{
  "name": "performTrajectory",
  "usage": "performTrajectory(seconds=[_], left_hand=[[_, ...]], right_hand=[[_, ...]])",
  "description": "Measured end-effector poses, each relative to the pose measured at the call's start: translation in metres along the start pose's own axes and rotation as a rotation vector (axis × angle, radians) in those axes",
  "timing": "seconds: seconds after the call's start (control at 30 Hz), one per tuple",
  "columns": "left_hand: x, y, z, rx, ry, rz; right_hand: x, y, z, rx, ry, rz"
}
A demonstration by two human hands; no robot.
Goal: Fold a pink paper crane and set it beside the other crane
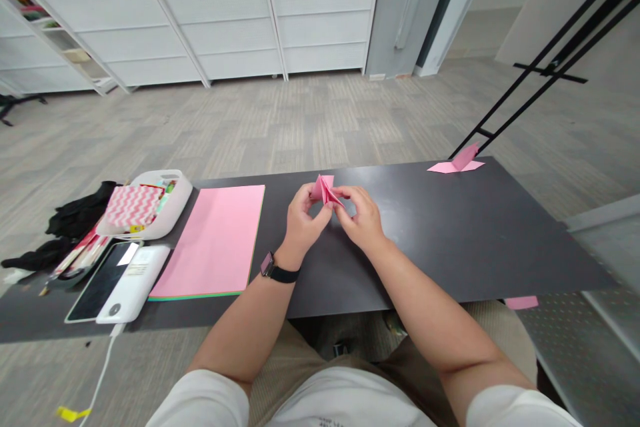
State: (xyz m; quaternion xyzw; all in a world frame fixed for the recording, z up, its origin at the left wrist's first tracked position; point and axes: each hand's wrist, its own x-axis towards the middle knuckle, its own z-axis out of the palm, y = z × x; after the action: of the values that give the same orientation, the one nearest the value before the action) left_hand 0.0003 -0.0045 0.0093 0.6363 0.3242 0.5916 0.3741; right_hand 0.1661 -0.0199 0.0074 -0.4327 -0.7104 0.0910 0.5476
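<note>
Between my two hands, above the dark table (425, 247), is a small folded piece of pink paper (325, 188) with pointed flaps standing up. My left hand (305, 217) pinches its left side with thumb and fingers. On the other side, my right hand (363, 213) grips the lower right flap between thumb and index finger. Both thumbs come close together at the paper's near edge. Parts of the folds are hidden by the fingers. A stack of pink paper (215, 233), with green showing at its edge, lies left of my left hand.
A folded pink paper figure (460, 161) stands at the table's far right corner, near a black metal stand (540, 73). At left are a white basket (175, 213), a white power bank (133, 283) with a cable, a dark tablet (100, 287) and black cloth (83, 210).
</note>
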Motion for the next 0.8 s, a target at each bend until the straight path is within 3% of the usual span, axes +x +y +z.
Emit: performTrajectory(seconds=[0.3,0.47,0.67,0.8], left_hand=[[-0.0009,-0.0028,-0.0033,-0.030,0.047,0.018],[-0.0030,0.0033,-0.0007,0.094,-0.006,0.084],[-0.0029,0.0059,-0.0014,0.135,0.024,0.012],[-0.0015,0.0043,-0.0040,0.083,0.046,-0.080]], right_hand=[[0.0027,-0.0030,-0.0029,0.001,-0.057,-0.094],[0.0014,-0.0022,-0.0022,-0.015,-0.015,-0.034],[0.0026,0.0006,-0.0017,0.000,0.139,0.027],[0.0053,0.0048,-0.0023,0.181,0.055,0.143]])
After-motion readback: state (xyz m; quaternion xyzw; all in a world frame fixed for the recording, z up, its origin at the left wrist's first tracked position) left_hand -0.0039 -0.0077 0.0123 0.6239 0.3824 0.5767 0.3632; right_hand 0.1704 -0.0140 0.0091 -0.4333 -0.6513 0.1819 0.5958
